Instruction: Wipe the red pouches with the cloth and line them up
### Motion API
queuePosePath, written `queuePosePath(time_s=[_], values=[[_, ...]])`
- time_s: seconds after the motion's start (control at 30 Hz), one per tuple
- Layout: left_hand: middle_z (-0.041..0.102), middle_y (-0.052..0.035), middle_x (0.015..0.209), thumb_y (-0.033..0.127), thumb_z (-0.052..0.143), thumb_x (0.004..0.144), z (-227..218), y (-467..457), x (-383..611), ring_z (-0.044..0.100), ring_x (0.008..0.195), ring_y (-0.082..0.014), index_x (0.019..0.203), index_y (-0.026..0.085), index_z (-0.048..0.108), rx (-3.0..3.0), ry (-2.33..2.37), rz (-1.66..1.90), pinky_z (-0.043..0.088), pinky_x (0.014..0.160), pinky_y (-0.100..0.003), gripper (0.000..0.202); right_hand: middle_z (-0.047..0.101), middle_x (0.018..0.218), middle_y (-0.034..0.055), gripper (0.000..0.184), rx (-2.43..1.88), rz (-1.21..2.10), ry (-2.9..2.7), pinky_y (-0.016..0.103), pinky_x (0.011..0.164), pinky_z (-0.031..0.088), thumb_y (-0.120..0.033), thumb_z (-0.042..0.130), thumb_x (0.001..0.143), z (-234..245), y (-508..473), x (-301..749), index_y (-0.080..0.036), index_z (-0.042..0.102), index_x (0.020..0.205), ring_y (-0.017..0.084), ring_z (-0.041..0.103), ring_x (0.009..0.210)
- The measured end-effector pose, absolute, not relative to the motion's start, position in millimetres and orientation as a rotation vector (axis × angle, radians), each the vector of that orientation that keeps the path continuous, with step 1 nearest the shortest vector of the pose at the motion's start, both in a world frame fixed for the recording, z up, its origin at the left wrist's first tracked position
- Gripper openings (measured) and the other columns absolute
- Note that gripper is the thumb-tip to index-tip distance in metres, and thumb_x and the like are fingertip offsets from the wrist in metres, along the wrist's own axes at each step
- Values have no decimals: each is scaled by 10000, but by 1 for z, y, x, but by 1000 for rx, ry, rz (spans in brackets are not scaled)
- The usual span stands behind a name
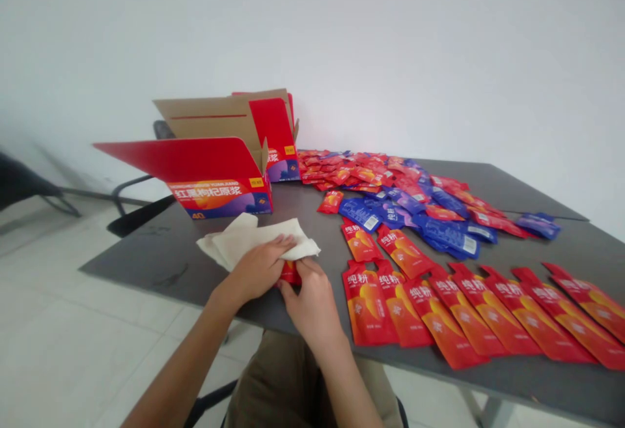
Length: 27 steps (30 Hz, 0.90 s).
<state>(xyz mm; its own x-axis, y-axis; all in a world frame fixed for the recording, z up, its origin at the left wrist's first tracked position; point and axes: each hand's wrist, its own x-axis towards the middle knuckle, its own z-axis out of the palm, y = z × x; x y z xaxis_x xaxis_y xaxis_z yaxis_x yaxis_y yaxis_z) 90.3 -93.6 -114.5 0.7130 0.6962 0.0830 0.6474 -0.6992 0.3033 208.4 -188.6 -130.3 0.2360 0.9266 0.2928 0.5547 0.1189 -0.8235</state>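
A white cloth (249,240) lies bunched near the table's front edge. My left hand (263,266) presses its closed fingers on the cloth's right part, over a red pouch (290,273). My right hand (310,294) grips that pouch at its right side. Most of the pouch is hidden by the cloth and my hands. Just right of my right hand, several red pouches (370,304) lie side by side in a slanting row. Two more red pouches (404,251) lie behind the row's left end.
An open printed carton (219,197) stands behind the cloth, with another open carton (286,164) behind it. A heap of red pouches (366,171) and blue pouches (444,232) spreads over the back of the dark table (141,265). A black chair (141,213) is at the left.
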Motion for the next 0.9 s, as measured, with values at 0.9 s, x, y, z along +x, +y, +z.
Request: queuePosePath(time_s=[0.9], values=[[409, -56, 1484, 111, 317, 828, -118, -110, 81, 354, 1388, -161, 1418, 108, 431, 2672, 1044, 312, 250, 1166, -329, 601, 644, 1155, 112, 349, -1572, 481, -1446, 378, 1017, 421, -108, 644, 764, -133, -189, 208, -172, 655, 1107, 252, 557, 1154]])
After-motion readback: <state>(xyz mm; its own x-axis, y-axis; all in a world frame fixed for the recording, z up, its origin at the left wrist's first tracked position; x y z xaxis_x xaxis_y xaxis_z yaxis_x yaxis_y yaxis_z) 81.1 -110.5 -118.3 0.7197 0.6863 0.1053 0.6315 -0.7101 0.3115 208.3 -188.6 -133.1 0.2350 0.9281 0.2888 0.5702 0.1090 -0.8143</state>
